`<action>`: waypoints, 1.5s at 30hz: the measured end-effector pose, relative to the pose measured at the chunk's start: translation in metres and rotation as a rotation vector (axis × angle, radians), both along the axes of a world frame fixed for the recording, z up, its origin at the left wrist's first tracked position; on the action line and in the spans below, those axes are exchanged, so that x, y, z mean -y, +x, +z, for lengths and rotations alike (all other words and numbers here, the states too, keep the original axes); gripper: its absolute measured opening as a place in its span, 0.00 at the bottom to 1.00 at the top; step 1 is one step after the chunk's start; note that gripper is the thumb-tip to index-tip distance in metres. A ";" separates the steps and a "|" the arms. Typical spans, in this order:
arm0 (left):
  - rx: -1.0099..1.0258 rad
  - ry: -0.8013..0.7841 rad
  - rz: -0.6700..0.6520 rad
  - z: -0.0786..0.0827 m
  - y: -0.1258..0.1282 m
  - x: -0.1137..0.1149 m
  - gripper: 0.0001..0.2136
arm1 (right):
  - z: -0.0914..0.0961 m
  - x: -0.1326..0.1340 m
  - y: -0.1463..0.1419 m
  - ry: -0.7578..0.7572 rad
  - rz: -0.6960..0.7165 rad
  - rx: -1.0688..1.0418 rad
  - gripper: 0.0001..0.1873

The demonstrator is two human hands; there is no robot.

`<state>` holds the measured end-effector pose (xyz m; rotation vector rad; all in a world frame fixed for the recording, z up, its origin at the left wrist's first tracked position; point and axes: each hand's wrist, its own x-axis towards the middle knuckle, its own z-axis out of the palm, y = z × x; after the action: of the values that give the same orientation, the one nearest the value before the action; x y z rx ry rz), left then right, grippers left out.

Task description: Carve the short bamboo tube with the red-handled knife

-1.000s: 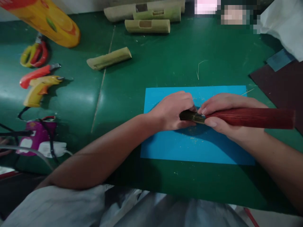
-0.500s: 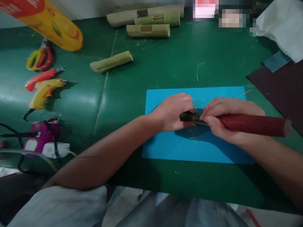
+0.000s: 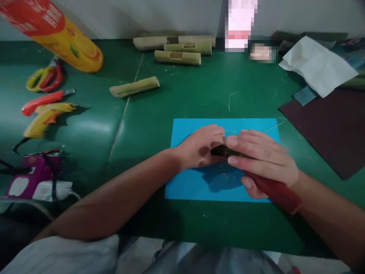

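Observation:
My left hand (image 3: 203, 146) is closed around a short dark piece that looks like bamboo (image 3: 220, 150), over a blue sheet (image 3: 188, 184). My right hand (image 3: 268, 160) presses up against that piece from the right, its index and middle fingers stretched along either side of it. Under the right palm, by the thumb, lies the red wooden handle (image 3: 281, 196) of a tool, pointing down to the right. The tool's working end is hidden by the fingers. Small pale shavings are scattered on the blue sheet.
At the left are an orange drink bottle (image 3: 80, 49), scissors (image 3: 48, 78), a red utility knife (image 3: 42, 102), a yellow glue gun (image 3: 45, 116) and a purple power socket (image 3: 34, 171). Cut bamboo tubes (image 3: 188, 59) lie behind, one bamboo tube (image 3: 135, 87) nearer. A dark sheet (image 3: 336, 129) is at right.
My right hand has turned over the dark piece, its fingers now extended along it. The red handle has swung from nearly level to slanting down toward me. The view has tilted up slightly.

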<state>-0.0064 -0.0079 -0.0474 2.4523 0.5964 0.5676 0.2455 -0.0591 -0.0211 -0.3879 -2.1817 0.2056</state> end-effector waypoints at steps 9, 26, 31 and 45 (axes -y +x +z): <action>0.035 0.054 -0.001 -0.007 0.000 -0.001 0.15 | -0.001 0.001 -0.004 0.066 -0.011 0.037 0.16; 0.042 -0.017 -0.065 -0.002 -0.004 -0.002 0.08 | 0.002 0.009 -0.003 0.138 -0.072 0.139 0.12; 0.084 0.019 -0.069 -0.002 -0.003 -0.001 0.08 | 0.003 0.010 -0.003 0.125 -0.077 0.136 0.15; 0.066 -0.008 -0.048 0.000 -0.002 -0.001 0.08 | 0.000 0.010 -0.002 0.150 -0.070 0.141 0.14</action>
<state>-0.0085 -0.0073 -0.0470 2.4233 0.5105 0.6233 0.2439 -0.0688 -0.0209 -0.4029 -2.3003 -0.0250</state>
